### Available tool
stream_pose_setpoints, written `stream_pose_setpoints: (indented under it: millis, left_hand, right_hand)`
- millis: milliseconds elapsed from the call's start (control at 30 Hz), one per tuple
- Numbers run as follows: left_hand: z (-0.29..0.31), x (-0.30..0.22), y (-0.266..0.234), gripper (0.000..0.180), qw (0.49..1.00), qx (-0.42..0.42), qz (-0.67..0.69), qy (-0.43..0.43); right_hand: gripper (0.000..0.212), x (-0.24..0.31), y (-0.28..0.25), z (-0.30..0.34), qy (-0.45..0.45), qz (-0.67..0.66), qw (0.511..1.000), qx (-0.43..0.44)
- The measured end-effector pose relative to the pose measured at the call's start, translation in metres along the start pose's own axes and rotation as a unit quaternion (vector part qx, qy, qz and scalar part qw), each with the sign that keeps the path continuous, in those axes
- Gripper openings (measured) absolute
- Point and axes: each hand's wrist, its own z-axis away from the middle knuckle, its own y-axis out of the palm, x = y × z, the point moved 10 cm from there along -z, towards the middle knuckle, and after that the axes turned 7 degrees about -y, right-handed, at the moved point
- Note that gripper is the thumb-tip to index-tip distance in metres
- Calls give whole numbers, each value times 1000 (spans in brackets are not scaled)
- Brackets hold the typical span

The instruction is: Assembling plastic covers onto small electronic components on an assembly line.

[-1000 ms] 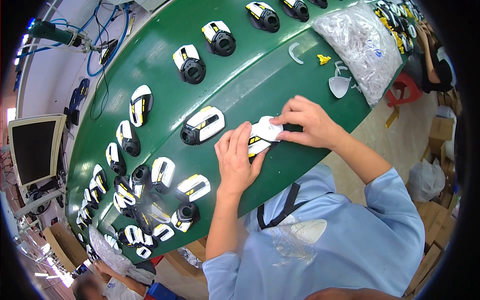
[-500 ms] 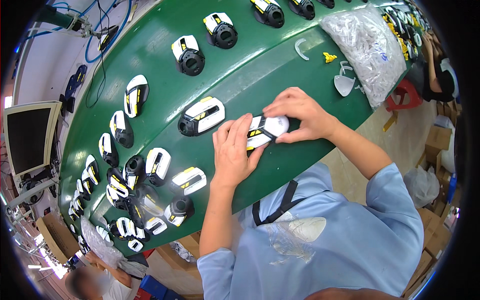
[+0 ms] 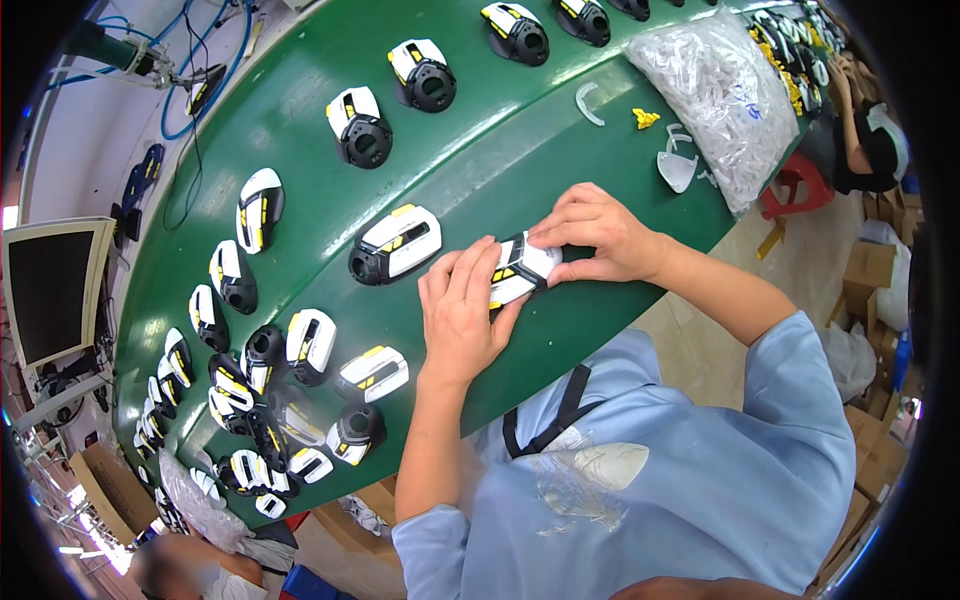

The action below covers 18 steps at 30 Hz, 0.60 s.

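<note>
A white, black and yellow moulded plastic shell (image 3: 522,265) lies on the green table (image 3: 620,180) in front of me, held between both hands. My left hand (image 3: 463,305) clasps its left end, fingers over the top and thumb along the near side. My right hand (image 3: 607,238) grips the rounded white right end, with fingers on the far side and thumb on the near side. Parts of the shell are hidden under the fingers. Just left of it, a similar shell (image 3: 396,244) rests untouched on the table.
Several like shells stand in a row along the far side, and more cluster at left (image 3: 262,360). A clear bag of white pieces (image 3: 715,95) sits at far right, beside a yellow piece (image 3: 645,119) and clear plastic bits (image 3: 677,170). A monitor (image 3: 55,290) is at left. Other people sit at both ends.
My right hand has closed further over the shell's rounded white end, covering more of it. My left hand keeps its hold. The whole view has shifted slightly.
</note>
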Motion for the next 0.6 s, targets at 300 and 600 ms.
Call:
stream_pose_setpoints:
  millis: [300,600]
  left_hand:
    - [-9,-5,0,71,1000,-1,-7,28]
    - [-20,-20,11,64,997,-16,-65,23]
  right_hand:
    - [50,-6,0,-1,20,36,998,46]
    - [53,7,0,4,13,92,995,29]
